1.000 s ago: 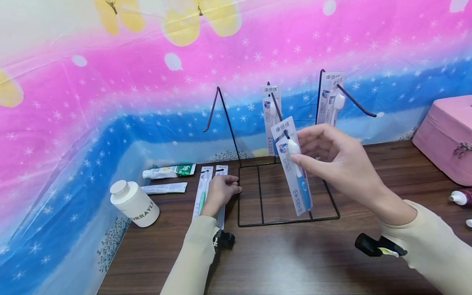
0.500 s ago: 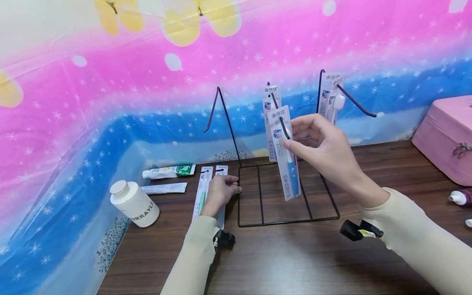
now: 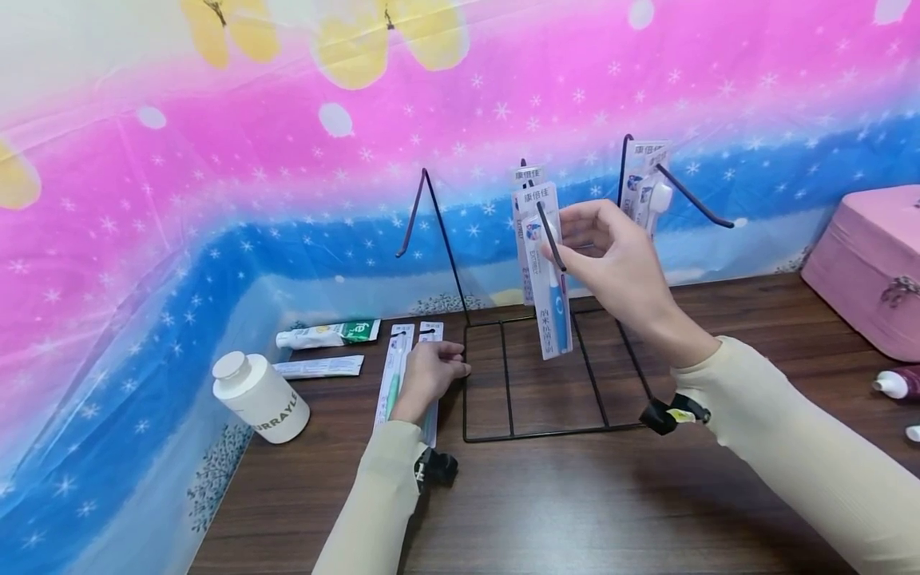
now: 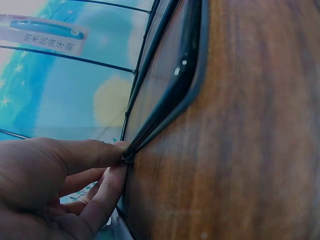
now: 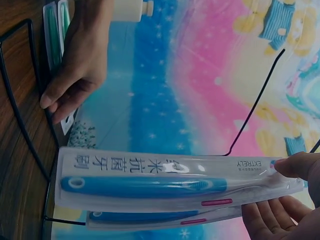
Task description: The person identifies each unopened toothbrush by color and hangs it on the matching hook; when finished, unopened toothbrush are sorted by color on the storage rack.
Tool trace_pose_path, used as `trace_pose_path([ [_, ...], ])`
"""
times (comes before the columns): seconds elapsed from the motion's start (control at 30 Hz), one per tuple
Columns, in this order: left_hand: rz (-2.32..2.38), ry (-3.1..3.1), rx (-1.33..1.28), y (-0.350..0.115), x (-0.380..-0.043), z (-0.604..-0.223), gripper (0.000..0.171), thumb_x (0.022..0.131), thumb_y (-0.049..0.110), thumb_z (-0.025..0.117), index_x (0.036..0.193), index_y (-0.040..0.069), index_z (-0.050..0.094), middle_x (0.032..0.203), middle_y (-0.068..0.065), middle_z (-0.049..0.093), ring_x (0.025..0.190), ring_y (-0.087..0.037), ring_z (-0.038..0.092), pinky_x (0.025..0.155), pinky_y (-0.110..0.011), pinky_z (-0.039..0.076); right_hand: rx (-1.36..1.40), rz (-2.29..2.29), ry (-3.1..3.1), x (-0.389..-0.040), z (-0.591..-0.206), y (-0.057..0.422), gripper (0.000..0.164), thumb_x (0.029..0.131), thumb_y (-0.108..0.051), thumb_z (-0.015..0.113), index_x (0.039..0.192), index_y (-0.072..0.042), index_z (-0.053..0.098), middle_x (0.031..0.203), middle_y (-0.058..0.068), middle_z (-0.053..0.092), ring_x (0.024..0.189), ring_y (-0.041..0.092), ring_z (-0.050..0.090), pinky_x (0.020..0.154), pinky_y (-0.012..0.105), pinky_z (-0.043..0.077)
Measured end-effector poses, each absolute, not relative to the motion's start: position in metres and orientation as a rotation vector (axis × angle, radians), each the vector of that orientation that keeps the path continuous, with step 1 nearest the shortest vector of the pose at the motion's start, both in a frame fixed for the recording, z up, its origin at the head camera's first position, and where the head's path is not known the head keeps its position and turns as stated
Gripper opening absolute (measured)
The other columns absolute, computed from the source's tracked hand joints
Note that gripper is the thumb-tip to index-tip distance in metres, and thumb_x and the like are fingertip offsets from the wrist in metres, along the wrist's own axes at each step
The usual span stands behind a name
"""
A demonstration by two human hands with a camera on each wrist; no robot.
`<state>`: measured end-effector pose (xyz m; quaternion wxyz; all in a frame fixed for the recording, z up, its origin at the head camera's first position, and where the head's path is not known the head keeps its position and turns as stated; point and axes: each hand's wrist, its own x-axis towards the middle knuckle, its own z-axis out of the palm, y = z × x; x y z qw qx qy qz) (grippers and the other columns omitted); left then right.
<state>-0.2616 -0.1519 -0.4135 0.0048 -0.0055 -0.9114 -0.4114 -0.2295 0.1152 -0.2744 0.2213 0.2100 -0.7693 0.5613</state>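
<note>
My right hand pinches a packaged blue toothbrush near its top, with the thumb in front. The middle hook of a black wire rack passes through the card's hole. Behind it, another packaged blue toothbrush hangs, mostly covered in the head view. My left hand pinches the rack's left base wire between thumb and fingers, as the left wrist view also shows. Under the left forearm and hand lie two packaged green toothbrushes, partly hidden.
Several toothbrush packs hang on the right hook; the left hook holds nothing. On the left stand a white bottle and two toothpaste tubes. A pink case and dark red tube are at right.
My right hand has moved the toothbrush pack back, up and slightly left along the middle hook, toward the pack behind. The left hand has stayed on the rack.
</note>
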Motion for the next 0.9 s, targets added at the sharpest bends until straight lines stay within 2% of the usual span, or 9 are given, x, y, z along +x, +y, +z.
trace_pose_path([
  [0.27, -1.277, -2.859, -0.004, -0.151, -0.261, -0.414, 0.028, 0.082, 0.008, 0.077, 0.11, 0.007, 0.073, 0.093, -0.002, 0.069, 0.084, -0.015, 0.061, 0.071, -0.029, 0.049, 0.549, 1.564, -2.138, -0.242, -0.274, 0.111, 0.044, 0.086, -0.032, 0.074, 0.122, -0.014, 0.056, 0.108, -0.002, 0.064, 0.096, 0.012, 0.064, 0.082, 0.032, 0.051],
  [0.47, -1.285, -2.854, -0.013, -0.152, -0.262, -0.414, 0.028, 0.082, 0.008, 0.077, 0.11, 0.006, 0.073, 0.093, -0.003, 0.069, 0.084, -0.015, 0.061, 0.071, -0.029, 0.049, 0.51, 1.561, -2.142, -0.246, -0.272, 0.108, 0.046, 0.086, -0.027, 0.076, 0.123, -0.008, 0.056, 0.109, 0.003, 0.063, 0.096, 0.014, 0.063, 0.078, 0.028, 0.052],
  [0.73, -1.281, -2.856, -0.003, -0.151, -0.262, -0.414, 0.028, 0.082, 0.008, 0.077, 0.11, 0.006, 0.073, 0.094, -0.003, 0.07, 0.085, -0.015, 0.063, 0.073, -0.03, 0.05, 0.506, 1.551, -2.151, -0.231, -0.257, 0.101, 0.042, 0.089, -0.017, 0.072, 0.124, 0.0, 0.054, 0.111, 0.012, 0.062, 0.099, 0.023, 0.062, 0.086, 0.033, 0.049],
  [0.9, -1.273, -2.851, -0.016, -0.151, -0.262, -0.413, 0.029, 0.082, 0.008, 0.077, 0.11, 0.006, 0.073, 0.094, -0.003, 0.07, 0.085, -0.016, 0.063, 0.073, -0.03, 0.05, 0.499, 1.52, -2.129, -0.249, -0.27, 0.104, 0.043, 0.087, -0.022, 0.075, 0.122, -0.005, 0.056, 0.109, 0.005, 0.062, 0.098, 0.015, 0.062, 0.089, 0.032, 0.049],
])
